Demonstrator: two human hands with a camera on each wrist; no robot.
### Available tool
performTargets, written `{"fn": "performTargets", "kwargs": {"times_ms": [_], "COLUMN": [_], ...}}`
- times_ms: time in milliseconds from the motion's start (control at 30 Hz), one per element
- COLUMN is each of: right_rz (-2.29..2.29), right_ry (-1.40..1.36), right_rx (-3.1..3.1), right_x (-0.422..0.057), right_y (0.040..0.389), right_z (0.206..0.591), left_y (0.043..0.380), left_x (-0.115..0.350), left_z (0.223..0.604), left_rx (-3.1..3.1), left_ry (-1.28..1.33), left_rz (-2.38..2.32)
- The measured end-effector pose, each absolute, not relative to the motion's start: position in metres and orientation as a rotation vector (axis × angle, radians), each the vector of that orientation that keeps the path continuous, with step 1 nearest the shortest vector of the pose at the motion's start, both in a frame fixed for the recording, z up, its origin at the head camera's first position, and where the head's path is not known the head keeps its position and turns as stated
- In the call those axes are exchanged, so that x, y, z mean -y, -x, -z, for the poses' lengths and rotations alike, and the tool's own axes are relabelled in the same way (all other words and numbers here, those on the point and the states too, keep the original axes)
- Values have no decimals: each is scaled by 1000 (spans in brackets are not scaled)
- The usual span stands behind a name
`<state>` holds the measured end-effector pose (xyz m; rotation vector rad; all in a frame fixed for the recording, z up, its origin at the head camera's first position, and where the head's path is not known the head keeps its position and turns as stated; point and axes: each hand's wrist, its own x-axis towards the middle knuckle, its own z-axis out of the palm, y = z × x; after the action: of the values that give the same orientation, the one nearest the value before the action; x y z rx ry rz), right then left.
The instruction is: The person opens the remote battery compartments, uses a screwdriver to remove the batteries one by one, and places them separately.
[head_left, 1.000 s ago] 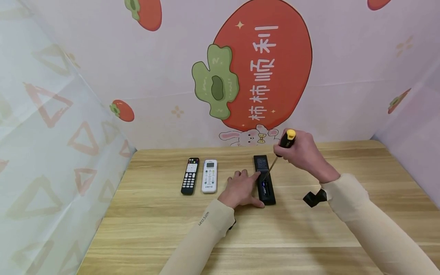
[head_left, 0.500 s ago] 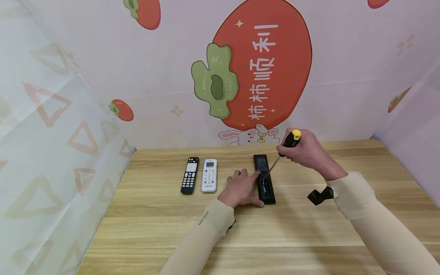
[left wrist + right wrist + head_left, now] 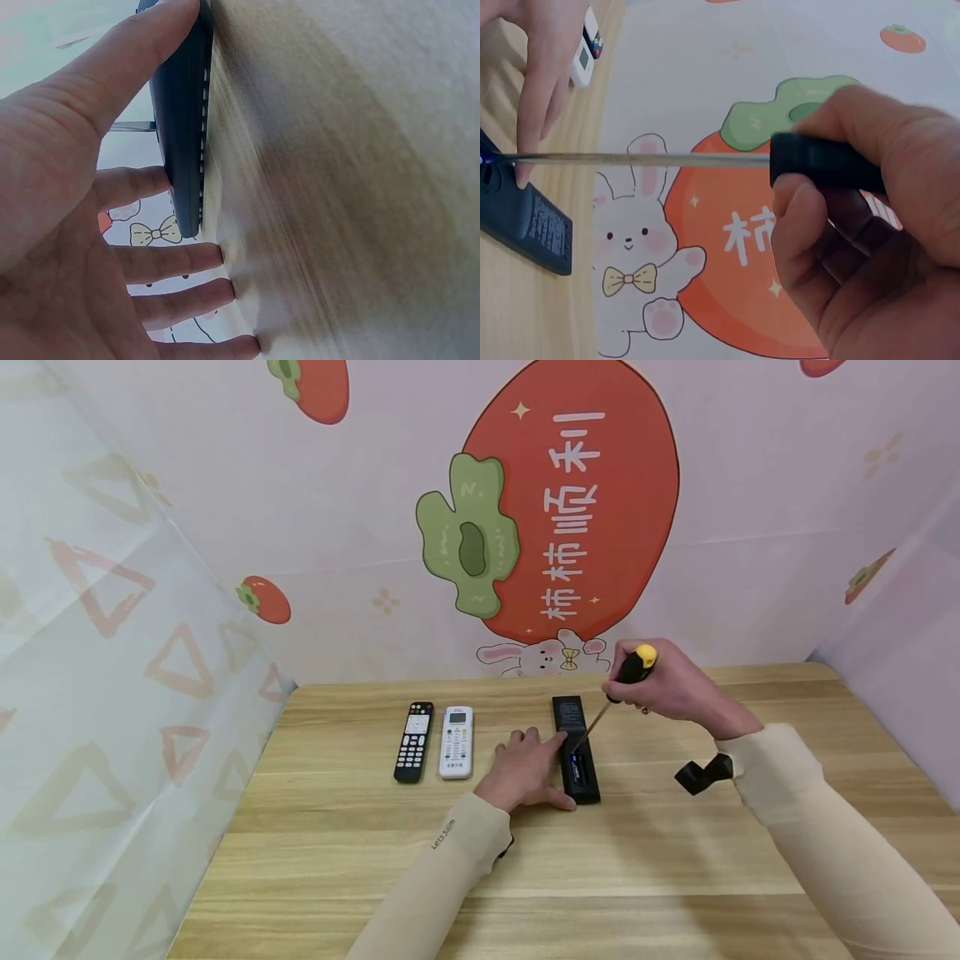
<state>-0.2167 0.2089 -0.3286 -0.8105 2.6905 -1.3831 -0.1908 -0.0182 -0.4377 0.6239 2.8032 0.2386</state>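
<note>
A black remote control (image 3: 568, 714) lies back up on the table, its battery compartment uncovered and a dark blue battery (image 3: 577, 770) inside. My left hand (image 3: 521, 772) steadies the remote: thumb and index finger press its left side, while the other fingers, spread and fairly straight, touch the table in the left wrist view. My right hand (image 3: 670, 687) grips a screwdriver (image 3: 697, 160) by its black and yellow handle (image 3: 630, 673). The metal shaft slants down to the left, its tip at the far end of the battery in the compartment.
Left of my left hand, a black remote with white buttons (image 3: 414, 743) and a white remote with a small screen (image 3: 457, 743) lie side by side. The wooden table (image 3: 300, 877) ends at a printed backdrop (image 3: 337, 527) behind them.
My right hand has shifted a little to the right, tilting the screwdriver lower, with its tip staying at the compartment. My left hand and the remote have stayed in place.
</note>
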Motion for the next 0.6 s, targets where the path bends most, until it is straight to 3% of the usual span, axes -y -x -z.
{"fn": "performTargets", "kwargs": {"times_ms": [600], "right_rz": [1344], "right_ry": [608], "right_rx": [-2793], "right_x": [-194], "right_y": [206], "right_z": [324], "left_y": [192], "left_x": [18], "left_z": [439], "left_rx": [-2809], "left_ry": [-626], "left_rz": [-244]}}
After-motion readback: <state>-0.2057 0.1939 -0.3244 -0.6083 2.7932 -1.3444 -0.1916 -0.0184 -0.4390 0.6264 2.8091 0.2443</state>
